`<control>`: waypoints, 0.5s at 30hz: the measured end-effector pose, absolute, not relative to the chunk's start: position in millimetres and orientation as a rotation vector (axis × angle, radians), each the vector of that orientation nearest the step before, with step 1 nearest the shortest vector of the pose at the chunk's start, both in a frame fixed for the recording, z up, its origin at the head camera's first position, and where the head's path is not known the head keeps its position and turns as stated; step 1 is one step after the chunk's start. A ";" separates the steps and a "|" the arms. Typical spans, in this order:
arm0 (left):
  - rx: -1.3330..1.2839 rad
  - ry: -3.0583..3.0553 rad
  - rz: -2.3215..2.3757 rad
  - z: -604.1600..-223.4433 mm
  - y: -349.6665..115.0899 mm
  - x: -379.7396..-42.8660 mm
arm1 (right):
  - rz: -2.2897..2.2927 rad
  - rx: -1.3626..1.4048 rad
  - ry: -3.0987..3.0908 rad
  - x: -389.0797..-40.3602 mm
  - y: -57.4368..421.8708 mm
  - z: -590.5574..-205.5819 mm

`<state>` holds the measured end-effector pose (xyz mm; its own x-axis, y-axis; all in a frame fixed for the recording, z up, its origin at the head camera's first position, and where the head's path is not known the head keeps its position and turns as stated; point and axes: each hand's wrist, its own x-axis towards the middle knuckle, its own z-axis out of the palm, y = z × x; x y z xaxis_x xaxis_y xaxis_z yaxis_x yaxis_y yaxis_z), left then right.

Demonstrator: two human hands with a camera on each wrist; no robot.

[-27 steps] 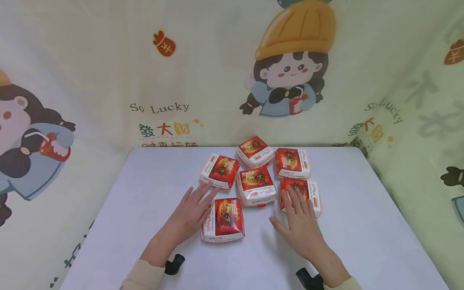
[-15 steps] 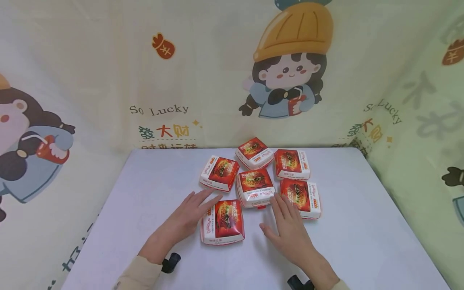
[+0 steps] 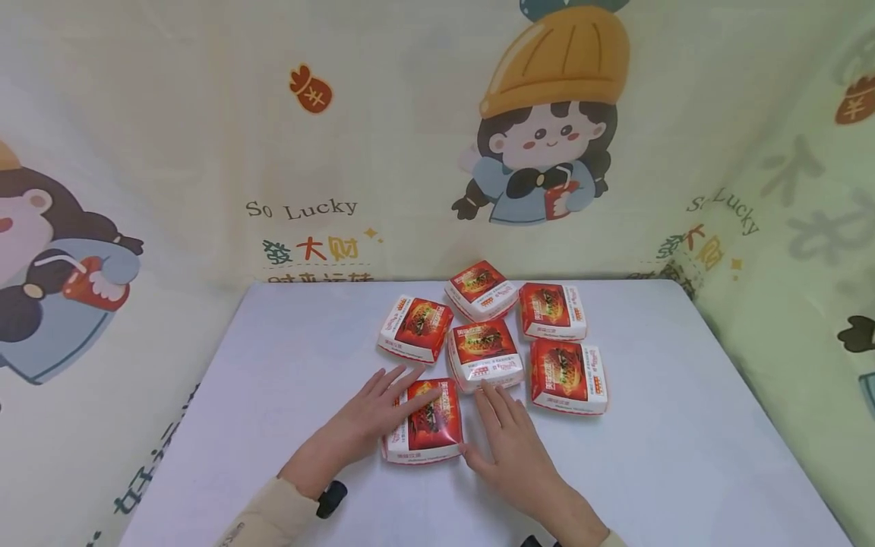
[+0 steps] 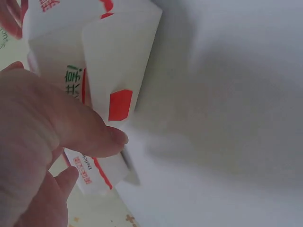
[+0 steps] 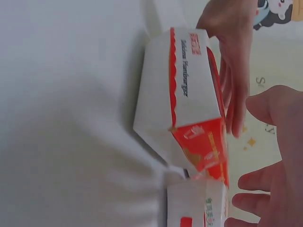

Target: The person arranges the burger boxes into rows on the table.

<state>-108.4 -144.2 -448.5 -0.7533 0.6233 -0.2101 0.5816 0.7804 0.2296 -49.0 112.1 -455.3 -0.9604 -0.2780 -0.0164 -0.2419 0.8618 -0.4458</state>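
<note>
A red-and-white hamburger box [image 3: 431, 425] lies nearest the person, a burger picture on its lid. Over its left side reaches the left hand [image 3: 369, 418], fingers extended; one finger lies across the lid. In the left wrist view, that hand's thumb [image 4: 94, 135] is beside a white box side with a red tab [image 4: 120, 105]. The right hand [image 3: 513, 456] is at the same box's right side, thumb tip close to its edge and fingers pointing to the middle box [image 3: 485, 353]. In the right wrist view, the right hand [image 5: 279, 156] has spread fingers beside the near box [image 5: 194, 80].
Several matching boxes lie behind: one at left [image 3: 415, 329], one at the back [image 3: 481, 290], and two at right, the far one [image 3: 552, 311] and the near one [image 3: 569, 377]. They rest on a white table [image 3: 683, 425] backed by a printed cloth [image 3: 396, 137].
The right hand has moved left, off the right-hand box, to the side of the nearest box. The left hand has shifted slightly right over that box. The boxes look unmoved.
</note>
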 end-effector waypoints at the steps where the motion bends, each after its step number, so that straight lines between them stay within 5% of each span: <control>1: 0.936 2.695 0.205 -449.7 -143.8 -108.1 | -0.700 -0.428 2.943 -47.8 110.3 -456.4; 15: 0.964 2.731 0.171 -458.9 -142.9 -103.2 | -0.775 -0.497 2.758 -41.0 96.5 -465.1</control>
